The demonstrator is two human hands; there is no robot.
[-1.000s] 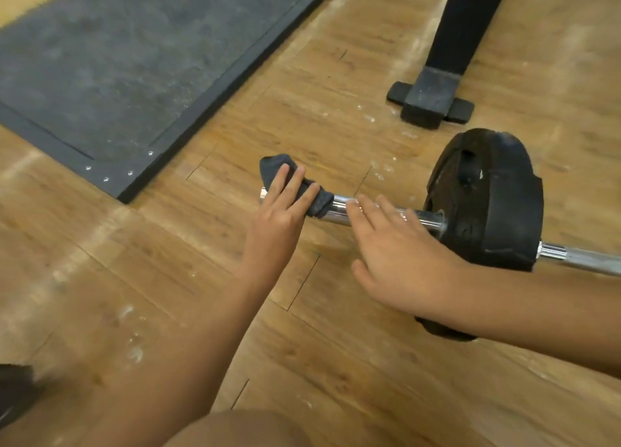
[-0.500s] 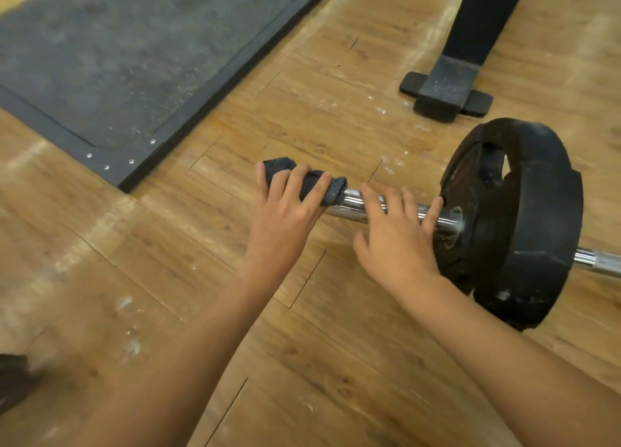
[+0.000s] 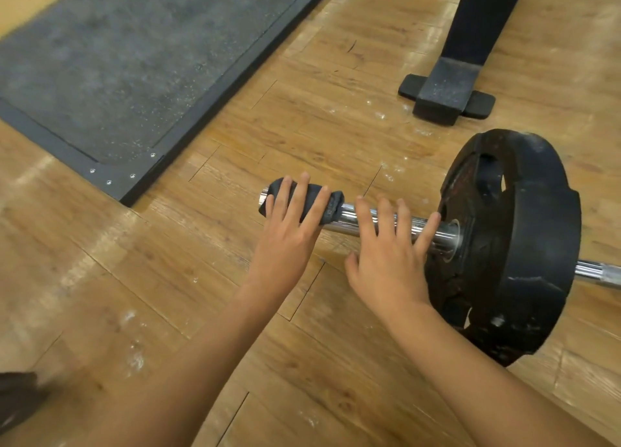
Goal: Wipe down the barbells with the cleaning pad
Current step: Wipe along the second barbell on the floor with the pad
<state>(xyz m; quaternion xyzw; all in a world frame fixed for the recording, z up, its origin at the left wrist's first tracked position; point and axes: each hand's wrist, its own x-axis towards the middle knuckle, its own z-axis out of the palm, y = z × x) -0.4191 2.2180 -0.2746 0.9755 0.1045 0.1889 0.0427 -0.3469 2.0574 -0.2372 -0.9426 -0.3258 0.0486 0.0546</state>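
Near left corner: dark object [image 3: 16, 399], blurred, unidentified.
Wooden floor [image 3: 168, 295]: scuffed planks with white flecks.
Left hand [image 3: 285, 235]: fingers straight and slightly spread, pressing the cleaning pad [image 3: 335, 205], a dark cloth wrapped over the barbell's left end.
Right hand [image 3: 386, 258]: fingers spread, laid flat across the chrome sleeve of the barbell [image 3: 347, 219], just right of the pad.
Black weight plates [image 3: 537, 245]: mounted on the sleeve, right, standing on the floor.
Far left: grey rubber mat [image 3: 117, 60].
Far right: black stand foot [image 3: 443, 90].
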